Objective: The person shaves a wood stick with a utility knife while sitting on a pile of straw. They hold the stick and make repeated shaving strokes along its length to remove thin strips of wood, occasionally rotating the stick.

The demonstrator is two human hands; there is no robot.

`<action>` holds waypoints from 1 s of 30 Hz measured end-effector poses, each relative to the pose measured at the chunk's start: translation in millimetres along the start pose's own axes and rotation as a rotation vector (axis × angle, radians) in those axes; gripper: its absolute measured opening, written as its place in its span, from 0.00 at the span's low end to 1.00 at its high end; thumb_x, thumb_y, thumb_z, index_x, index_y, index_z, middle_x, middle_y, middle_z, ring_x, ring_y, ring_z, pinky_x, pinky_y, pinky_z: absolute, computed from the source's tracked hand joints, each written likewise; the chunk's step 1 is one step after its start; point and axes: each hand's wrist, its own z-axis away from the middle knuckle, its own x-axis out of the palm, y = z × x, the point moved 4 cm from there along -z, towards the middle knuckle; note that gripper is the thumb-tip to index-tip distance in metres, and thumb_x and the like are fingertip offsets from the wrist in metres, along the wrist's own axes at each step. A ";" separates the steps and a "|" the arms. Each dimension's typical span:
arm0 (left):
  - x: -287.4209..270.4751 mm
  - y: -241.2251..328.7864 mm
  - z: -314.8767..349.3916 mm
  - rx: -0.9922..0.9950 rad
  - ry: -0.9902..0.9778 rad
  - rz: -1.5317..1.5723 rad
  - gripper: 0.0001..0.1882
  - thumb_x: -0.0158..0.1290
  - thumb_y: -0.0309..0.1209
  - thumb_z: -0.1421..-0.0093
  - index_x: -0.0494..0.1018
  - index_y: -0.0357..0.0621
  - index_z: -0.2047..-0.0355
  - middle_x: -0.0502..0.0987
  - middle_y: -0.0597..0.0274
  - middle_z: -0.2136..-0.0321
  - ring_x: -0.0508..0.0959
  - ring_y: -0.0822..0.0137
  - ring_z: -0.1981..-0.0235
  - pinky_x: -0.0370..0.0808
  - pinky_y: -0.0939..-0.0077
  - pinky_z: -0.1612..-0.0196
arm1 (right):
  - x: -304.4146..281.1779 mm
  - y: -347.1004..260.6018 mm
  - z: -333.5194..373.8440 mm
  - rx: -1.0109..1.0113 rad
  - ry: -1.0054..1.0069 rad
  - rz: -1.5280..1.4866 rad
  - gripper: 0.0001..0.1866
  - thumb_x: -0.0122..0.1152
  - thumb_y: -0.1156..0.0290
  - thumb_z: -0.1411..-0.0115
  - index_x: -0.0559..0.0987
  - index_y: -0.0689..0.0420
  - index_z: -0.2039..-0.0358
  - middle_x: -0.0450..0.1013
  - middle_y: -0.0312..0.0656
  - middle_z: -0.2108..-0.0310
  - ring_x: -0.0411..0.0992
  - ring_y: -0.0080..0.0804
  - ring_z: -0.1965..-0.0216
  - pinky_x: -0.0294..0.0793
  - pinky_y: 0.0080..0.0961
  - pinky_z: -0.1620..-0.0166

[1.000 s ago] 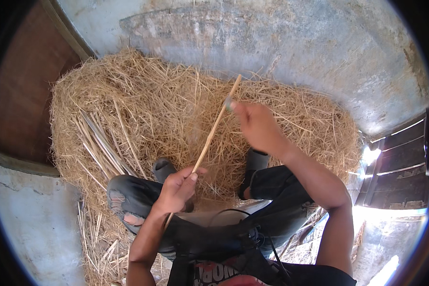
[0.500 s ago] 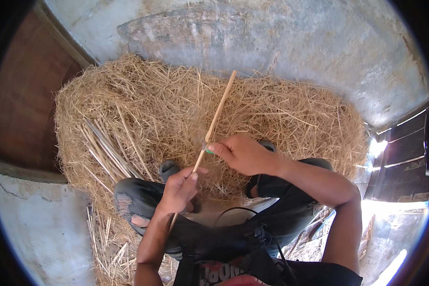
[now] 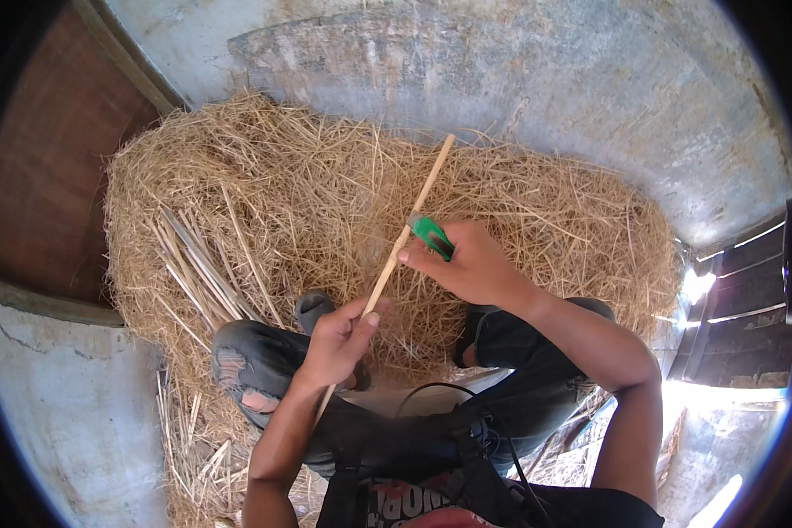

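Note:
My left hand (image 3: pixel 339 339) grips the lower part of a long thin pale stick (image 3: pixel 418 209) that slants up and to the right over a heap of straw (image 3: pixel 326 194). My right hand (image 3: pixel 468 260) holds a green-handled knife (image 3: pixel 431 235) with its blade laid against the stick's middle. Both hands sit above my knees in dark torn trousers (image 3: pixel 255 370).
A bundle of several similar thin sticks (image 3: pixel 198 268) lies on the straw to the left. A grey concrete wall (image 3: pixel 537 70) curves behind the heap. A brown wooden panel (image 3: pixel 35 167) stands at the left, and dark slats (image 3: pixel 748 290) at the right.
My right hand has come back down the stick from near its upper tip to its middle, bringing the knife with it. My left hand has kept its grip.

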 end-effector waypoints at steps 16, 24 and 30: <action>-19.9 2.6 -0.6 -0.021 0.200 -0.107 0.18 0.46 0.34 0.23 0.74 0.38 0.40 0.67 0.73 0.83 0.68 0.81 0.83 0.66 0.81 0.78 | 30.4 1.8 23.8 -0.143 -0.791 -0.072 0.15 0.73 0.61 0.39 0.83 0.62 0.72 0.75 0.42 0.81 0.71 0.30 0.78 0.69 0.33 0.71; -24.3 3.1 -2.6 -0.003 0.239 -0.116 0.18 0.47 0.35 0.23 0.74 0.37 0.41 0.67 0.74 0.84 0.67 0.81 0.83 0.64 0.82 0.78 | 14.7 -1.6 43.5 -0.208 -1.512 -0.064 0.15 0.75 0.61 0.41 0.85 0.61 0.71 0.79 0.41 0.78 0.77 0.30 0.76 0.71 0.31 0.72; -36.2 -3.3 -3.3 0.041 0.299 -0.119 0.21 0.45 0.39 0.23 0.72 0.37 0.40 0.64 0.75 0.87 0.62 0.82 0.87 0.58 0.84 0.82 | -51.8 -12.2 28.1 -0.236 -1.541 -0.506 0.13 0.73 0.66 0.40 0.84 0.64 0.72 0.79 0.42 0.79 0.74 0.28 0.81 0.68 0.28 0.77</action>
